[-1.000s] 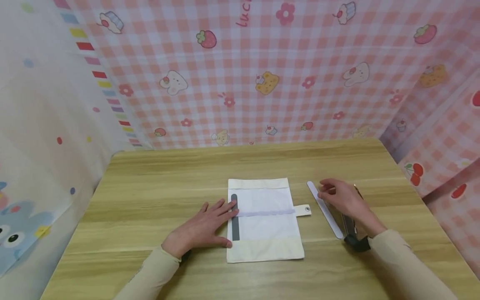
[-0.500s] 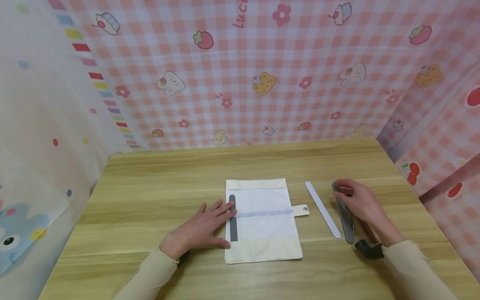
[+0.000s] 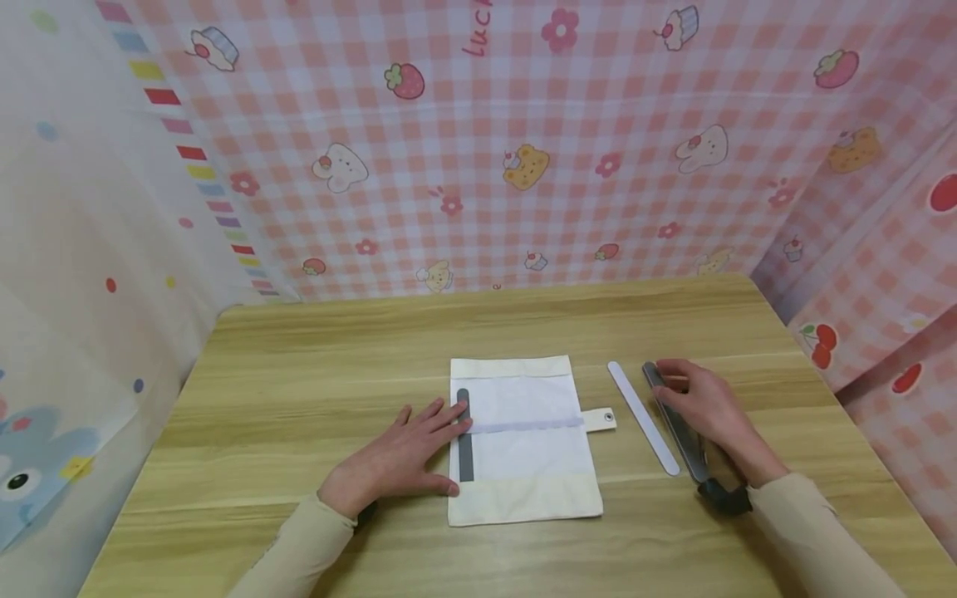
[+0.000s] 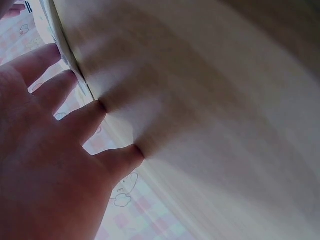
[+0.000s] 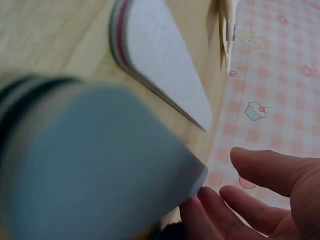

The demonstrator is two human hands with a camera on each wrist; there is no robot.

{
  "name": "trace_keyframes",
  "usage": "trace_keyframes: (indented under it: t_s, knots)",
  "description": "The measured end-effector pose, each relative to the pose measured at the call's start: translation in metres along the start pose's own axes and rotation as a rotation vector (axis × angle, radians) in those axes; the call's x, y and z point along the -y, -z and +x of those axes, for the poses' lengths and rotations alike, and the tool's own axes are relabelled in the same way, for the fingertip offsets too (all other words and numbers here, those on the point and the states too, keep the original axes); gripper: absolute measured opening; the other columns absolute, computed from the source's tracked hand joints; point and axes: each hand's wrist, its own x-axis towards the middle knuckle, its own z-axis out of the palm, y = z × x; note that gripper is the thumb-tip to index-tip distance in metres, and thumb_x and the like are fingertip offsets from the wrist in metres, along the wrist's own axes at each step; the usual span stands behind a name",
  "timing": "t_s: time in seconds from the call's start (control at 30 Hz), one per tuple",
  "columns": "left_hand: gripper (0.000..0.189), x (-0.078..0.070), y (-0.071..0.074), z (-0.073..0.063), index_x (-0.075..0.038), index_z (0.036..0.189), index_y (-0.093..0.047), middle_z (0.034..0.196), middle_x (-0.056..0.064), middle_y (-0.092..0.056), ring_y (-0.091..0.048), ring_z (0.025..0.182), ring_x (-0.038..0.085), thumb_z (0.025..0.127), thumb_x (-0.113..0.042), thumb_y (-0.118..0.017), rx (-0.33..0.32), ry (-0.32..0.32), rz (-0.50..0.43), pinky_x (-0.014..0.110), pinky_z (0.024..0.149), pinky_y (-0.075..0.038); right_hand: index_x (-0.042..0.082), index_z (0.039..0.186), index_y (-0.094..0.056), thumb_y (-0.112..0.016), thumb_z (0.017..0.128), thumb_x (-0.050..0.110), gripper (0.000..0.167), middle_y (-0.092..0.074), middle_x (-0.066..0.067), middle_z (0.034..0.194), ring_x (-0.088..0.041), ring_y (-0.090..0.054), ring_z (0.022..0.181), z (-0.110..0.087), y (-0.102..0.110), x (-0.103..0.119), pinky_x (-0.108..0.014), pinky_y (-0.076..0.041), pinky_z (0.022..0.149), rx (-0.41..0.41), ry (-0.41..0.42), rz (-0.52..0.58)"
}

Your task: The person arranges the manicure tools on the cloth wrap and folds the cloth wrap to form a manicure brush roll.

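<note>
My left hand point(image 3: 399, 453) lies flat with spread fingers on the left edge of an opened white cloth pouch point(image 3: 531, 448). Under its fingertips is a dark grey nail file point(image 3: 467, 457), its lower end tucked in the pouch's bottom flap. At the right, my right hand point(image 3: 706, 407) is beside a second dark grey nail file point(image 3: 676, 423). In the right wrist view, its fingers point(image 5: 207, 207) touch that file's edge while the thumb stands apart. A pale lilac nail file point(image 3: 643, 419) lies between this file and the pouch.
A snap strap point(image 3: 601, 419) sticks out from the pouch's right side. All of this lies on a wood-grain table point(image 3: 336, 340). Patterned cloth point(image 3: 449, 149) hangs along the table's back edge and at both sides.
My right hand first moved right from near the lilac file to the grey one, then a little back left. The grey file's far end shifted left with it. My left hand stayed put.
</note>
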Motion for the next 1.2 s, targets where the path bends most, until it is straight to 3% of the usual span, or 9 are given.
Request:
trace_keyframes:
  t_s: [0.3,0.73,1.2]
  knots:
    - [0.094,0.0,-0.001,-0.002,-0.019,0.164,-0.034,0.173,0.0,-0.019,-0.014,0.158,0.035,0.089,-0.058,-0.074,-0.001,-0.003,-0.008,0.073,0.118,-0.016,-0.011,0.144,-0.048,-0.072,0.096,0.016,0.059,-0.056,-0.033,0.138,-0.047,-0.063,0.118,0.007,-0.003,0.003,-0.057,-0.054,0.092,0.012,-0.023,-0.039]
    - [0.094,0.0,-0.002,-0.003,-0.019,0.164,-0.033,0.173,0.0,-0.019,-0.014,0.158,0.035,0.089,-0.057,-0.074,-0.001,-0.005,-0.011,0.073,0.118,-0.017,-0.018,0.132,-0.056,-0.075,0.09,0.015,0.056,-0.066,-0.031,0.116,-0.043,-0.066,0.103,0.012,-0.004,-0.002,-0.055,-0.054,0.087,0.019,0.012,-0.125]
    - [0.093,0.001,0.0,-0.003,-0.019,0.164,-0.032,0.173,0.0,-0.018,-0.013,0.158,0.034,0.09,-0.059,-0.073,-0.001,-0.007,-0.001,0.073,0.118,-0.016,-0.013,0.143,-0.046,-0.068,0.099,0.017,0.057,-0.058,-0.031,0.128,-0.05,-0.063,0.117,0.001,0.022,0.023,-0.029,-0.057,0.079,-0.007,0.024,0.107]
